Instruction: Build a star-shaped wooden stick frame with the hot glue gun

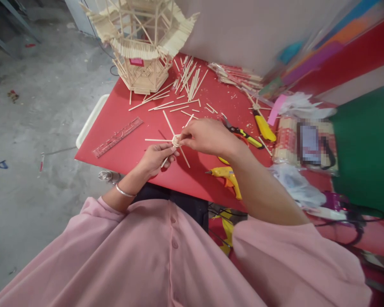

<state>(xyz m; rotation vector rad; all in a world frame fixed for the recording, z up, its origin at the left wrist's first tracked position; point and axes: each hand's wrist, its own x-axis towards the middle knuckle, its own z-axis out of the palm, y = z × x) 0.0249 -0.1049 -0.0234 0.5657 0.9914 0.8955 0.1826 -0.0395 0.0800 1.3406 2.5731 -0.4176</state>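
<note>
Above the red table I hold a star-shaped frame of thin wooden sticks [158, 140], its spokes running out from a small ring-like hub. My left hand [159, 158] pinches it at the lower left of the hub, thumb on top. The fingertips of my right hand [198, 135] are closed together at the hub's upper right; whether they grip a small piece there is hidden. Beyond the hands lie loose wooden sticks [188, 81]. A clear ruler [117, 137] lies to the left, and a yellow glue gun [225, 174] rests below my right forearm.
A pagoda-like stick model [142, 51] stands at the table's back left. Right of my hands are pliers [232, 125], a yellow-handled tool [264, 125], packs of sticks [284, 138] and plastic bags [296, 185]. A green board [368, 153] is at the far right.
</note>
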